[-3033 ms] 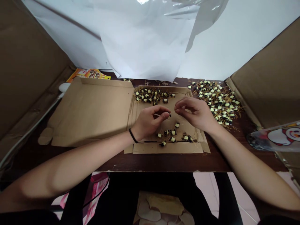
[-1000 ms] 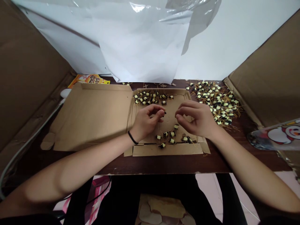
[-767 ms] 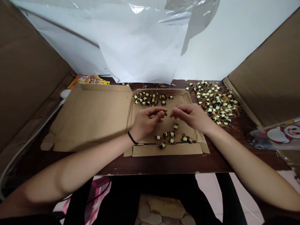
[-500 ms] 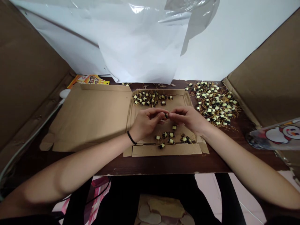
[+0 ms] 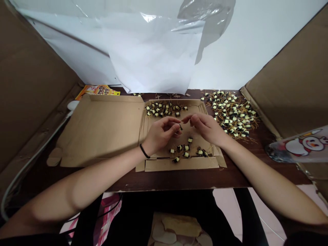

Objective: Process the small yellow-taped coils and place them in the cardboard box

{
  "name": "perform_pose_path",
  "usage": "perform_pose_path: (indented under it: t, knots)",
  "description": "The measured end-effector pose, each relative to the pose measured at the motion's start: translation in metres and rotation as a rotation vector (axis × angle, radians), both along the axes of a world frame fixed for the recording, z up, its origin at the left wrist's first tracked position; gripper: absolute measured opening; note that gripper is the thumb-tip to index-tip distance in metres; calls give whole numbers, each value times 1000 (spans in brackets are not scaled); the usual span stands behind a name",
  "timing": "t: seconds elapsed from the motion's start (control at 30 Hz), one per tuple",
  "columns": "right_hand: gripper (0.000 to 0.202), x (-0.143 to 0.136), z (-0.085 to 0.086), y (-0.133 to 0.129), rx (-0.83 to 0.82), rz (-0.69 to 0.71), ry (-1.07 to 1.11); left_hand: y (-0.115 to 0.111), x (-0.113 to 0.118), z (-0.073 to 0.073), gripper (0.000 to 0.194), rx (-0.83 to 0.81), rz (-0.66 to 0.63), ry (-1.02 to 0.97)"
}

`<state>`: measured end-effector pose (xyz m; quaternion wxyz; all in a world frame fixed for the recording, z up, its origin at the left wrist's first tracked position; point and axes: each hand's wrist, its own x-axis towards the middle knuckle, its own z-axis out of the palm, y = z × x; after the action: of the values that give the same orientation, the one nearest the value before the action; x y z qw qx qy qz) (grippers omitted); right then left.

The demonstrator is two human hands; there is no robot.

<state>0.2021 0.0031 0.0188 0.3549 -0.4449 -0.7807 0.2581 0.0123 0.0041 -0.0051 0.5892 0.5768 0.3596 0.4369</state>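
Observation:
My left hand [image 5: 164, 133], with a black band on the wrist, pinches a small wire-leaded coil [image 5: 180, 127] between thumb and fingertips; only its dark end shows. Just to the right, my right hand [image 5: 203, 126] hovers with its index finger stretched toward the coil and the thumb drawn back; nothing shows between them. Both hands are above a shallow cardboard box [image 5: 181, 164]. Below them in the box lie several loose yellow-and-black coils [image 5: 186, 147]. A cluster of similar coils [image 5: 161, 108] sits along the box's far side.
Right of the box, a large heap of coils [image 5: 230, 112] with copper-coloured leads covers the dark tabletop [image 5: 184, 181]. The box's lid [image 5: 102, 130] lies folded out leftward. A snowman-printed plastic container [image 5: 302, 145] lies at right, an orange packet [image 5: 98, 90] at back left. Cardboard walls flank the table.
My right hand has drawn slightly away from the coil, its thumb lifting back from the index finger. My left hand keeps its pinch on the coil. The view has shifted slightly.

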Motion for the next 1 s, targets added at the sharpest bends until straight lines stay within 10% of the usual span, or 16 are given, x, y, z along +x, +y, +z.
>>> perform_pose_path:
  t: [0.27,1.0]
  knots:
    - [12,-2,8,-8,132,23,-137,0,0,0,25,20,-12,29]
    - [14,-1,0,-3,256,-10,-171,-1,1,-1,20,59,-11,74]
